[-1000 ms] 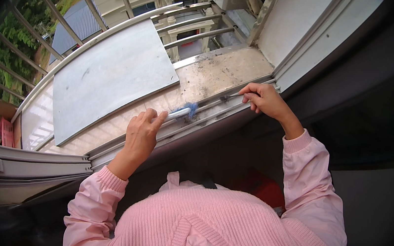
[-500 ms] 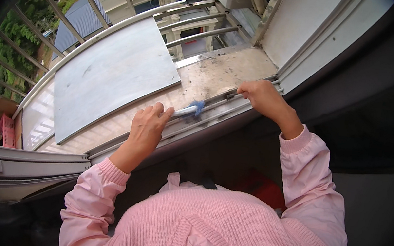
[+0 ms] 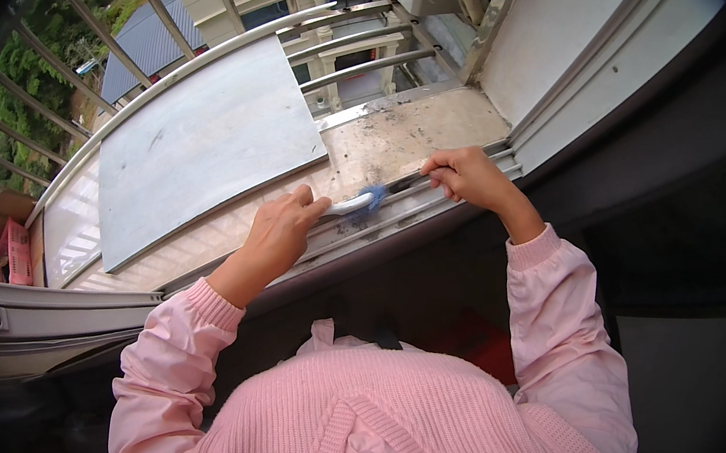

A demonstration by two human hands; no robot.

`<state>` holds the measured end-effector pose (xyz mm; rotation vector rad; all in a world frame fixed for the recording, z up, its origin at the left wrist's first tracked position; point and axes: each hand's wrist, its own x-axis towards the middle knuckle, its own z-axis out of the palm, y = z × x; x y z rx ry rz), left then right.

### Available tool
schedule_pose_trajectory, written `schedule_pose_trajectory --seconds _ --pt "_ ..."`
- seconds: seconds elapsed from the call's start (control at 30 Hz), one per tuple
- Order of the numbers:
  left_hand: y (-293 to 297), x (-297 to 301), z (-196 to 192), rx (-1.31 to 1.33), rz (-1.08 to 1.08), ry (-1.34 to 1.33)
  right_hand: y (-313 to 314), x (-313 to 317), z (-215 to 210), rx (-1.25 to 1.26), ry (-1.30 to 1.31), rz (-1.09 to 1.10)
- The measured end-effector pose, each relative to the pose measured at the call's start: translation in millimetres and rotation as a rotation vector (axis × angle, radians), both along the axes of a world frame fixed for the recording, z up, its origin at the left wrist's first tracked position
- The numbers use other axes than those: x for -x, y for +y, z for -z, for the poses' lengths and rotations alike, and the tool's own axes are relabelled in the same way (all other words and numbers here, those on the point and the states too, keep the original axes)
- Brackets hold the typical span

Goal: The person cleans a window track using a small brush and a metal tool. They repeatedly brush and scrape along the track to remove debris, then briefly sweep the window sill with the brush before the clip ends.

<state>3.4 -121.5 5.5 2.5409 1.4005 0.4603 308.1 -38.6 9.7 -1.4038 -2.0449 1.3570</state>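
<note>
Left hand [image 3: 281, 227] is gripping a white-handled, blue-bristled brush [image 3: 353, 205], its bristles lying just to the hand's right, over the sliding-window track [image 3: 335, 244]. Right hand [image 3: 470, 178] is pinching a slim dark tool [image 3: 405, 181], which is pointing toward those bristles.

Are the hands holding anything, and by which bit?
The left hand grips a blue-bristled brush by its white handle. The right hand pinches a thin dark tool by one end; its kind is too small to tell.
</note>
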Motion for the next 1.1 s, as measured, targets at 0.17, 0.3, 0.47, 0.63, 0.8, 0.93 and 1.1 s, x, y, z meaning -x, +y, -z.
schedule_pose_trajectory --seconds 0.17,0.3,0.47,0.63,0.8,0.93,1.1 --pt "3 -7 3 0.047 -0.032 0.023 -2 16 18 0.163 0.220 -0.051" --pt "0 -13 3 0.039 -0.054 0.023 -10 16 20 0.338 0.259 0.085" --pt "5 -18 -3 -0.017 -0.061 -0.039 -9 8 0 0.292 0.296 0.065" --pt "52 -25 -18 -0.140 -0.131 -0.140 33 9 -32 0.078 0.295 0.129" --pt "81 -25 -29 -0.060 -0.273 0.005 61 19 -39 -0.158 0.178 0.306" --pt "55 -4 -31 -0.126 -0.306 -0.043 39 0 -40 -0.184 0.230 0.285" --pt "-2 20 -30 -0.118 -0.242 -0.059 -3 -21 -38 0.022 0.148 0.093"
